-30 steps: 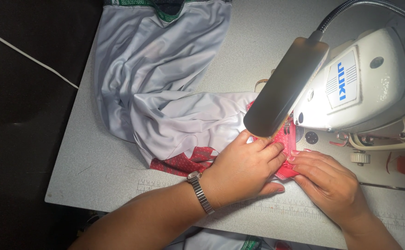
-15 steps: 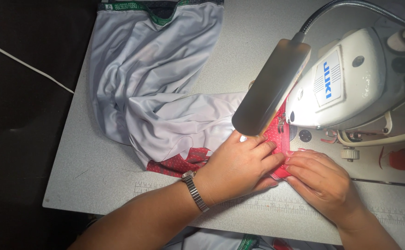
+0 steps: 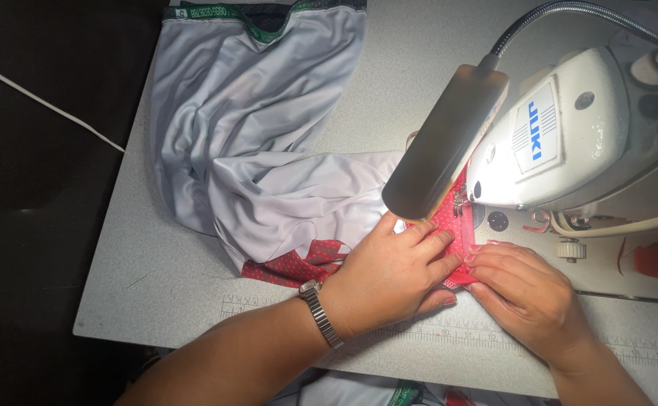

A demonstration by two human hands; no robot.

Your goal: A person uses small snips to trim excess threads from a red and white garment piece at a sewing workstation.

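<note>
Left hand: the left hand [image 3: 396, 274] lies flat, palm down, on the red cloth [image 3: 449, 225] just in front of the sewing machine [image 3: 569, 143]. Its fingers are spread and press the cloth down; they do not pinch it.
Right hand: the right hand [image 3: 528, 289] is right beside the left one, also in front of the machine. Its fingers are bent and its tips touch the edge of the red cloth, holding it flat.
Red cloth: it has small white dots. One end goes under the machine's needle part; the other end peeks out left of the machine, from under the grey cloth.
Grey cloth: the grey cloth [image 3: 254, 143] is big and shiny, heaped to the left of the machine.
Lamp: the lamp [image 3: 445, 143] hangs on a bendy neck, just left of the machine, above the hands.
Watch: a watch [image 3: 321, 312] sits on the left wrist.
Worktop: the worktop [image 3: 141, 286] is pale grey, with a ruler strip along its front edge, below the machine.
</note>
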